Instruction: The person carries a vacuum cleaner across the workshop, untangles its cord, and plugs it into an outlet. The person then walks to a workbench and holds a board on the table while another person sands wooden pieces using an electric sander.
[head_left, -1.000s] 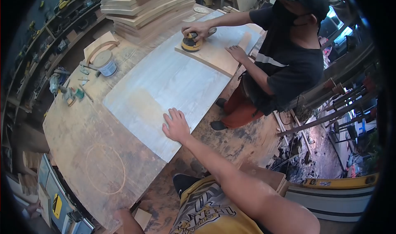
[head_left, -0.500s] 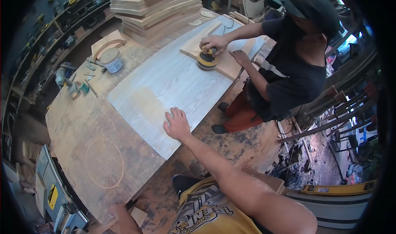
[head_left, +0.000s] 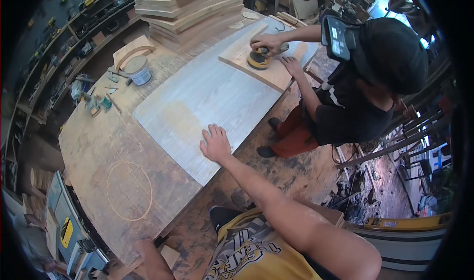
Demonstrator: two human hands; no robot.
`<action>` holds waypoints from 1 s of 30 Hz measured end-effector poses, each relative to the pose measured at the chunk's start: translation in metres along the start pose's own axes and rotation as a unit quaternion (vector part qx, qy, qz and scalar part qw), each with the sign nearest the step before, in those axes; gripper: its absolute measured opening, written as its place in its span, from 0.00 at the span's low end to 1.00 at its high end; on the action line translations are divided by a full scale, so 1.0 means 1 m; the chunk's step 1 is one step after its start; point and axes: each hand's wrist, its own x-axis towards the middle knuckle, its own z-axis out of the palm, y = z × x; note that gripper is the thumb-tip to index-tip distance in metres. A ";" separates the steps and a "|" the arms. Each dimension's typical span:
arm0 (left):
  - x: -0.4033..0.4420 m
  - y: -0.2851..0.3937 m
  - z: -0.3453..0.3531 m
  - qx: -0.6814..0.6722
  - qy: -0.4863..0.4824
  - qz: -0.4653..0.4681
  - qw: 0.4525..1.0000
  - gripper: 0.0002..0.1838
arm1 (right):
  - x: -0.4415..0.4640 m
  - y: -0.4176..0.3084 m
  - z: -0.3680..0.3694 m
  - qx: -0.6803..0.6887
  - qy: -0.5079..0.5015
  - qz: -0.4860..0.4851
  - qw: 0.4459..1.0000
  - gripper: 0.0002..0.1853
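My right hand lies flat on the near part of a pale grey-white wood-grain sheet, fingers spread, holding nothing. By the hand, a patch of tan dust covers the sheet. My left hand is low at the near edge of the worktable; its fingers are hidden. Across the sheet, a co-worker grips a yellow and black sander on a light wooden board, the other hand resting on that board.
Stacked curved wooden pieces stand at the table's back. A can, a green spool and several tools lie at the left. Shelves line the left side. A grey machine stands at lower left.
The co-worker's sander has moved right and slightly away along the board, and their head has leaned lower and nearer. My right hand keeps its place on the sheet while the view shifts slightly.
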 end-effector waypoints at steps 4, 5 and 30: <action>-0.018 -0.001 -0.006 -0.024 0.042 -0.009 0.999 0.20 | 0.002 -0.001 -0.001 -0.002 -0.010 0.001 1.000 0.20; -0.010 0.000 -0.001 -0.026 0.041 -0.011 0.999 0.20 | 0.001 -0.002 -0.001 0.000 -0.010 -0.001 1.000 0.20; 0.043 0.015 0.010 -0.768 0.042 -0.580 0.270 0.27 | 0.001 -0.018 0.006 -0.032 -0.013 -0.058 0.998 0.21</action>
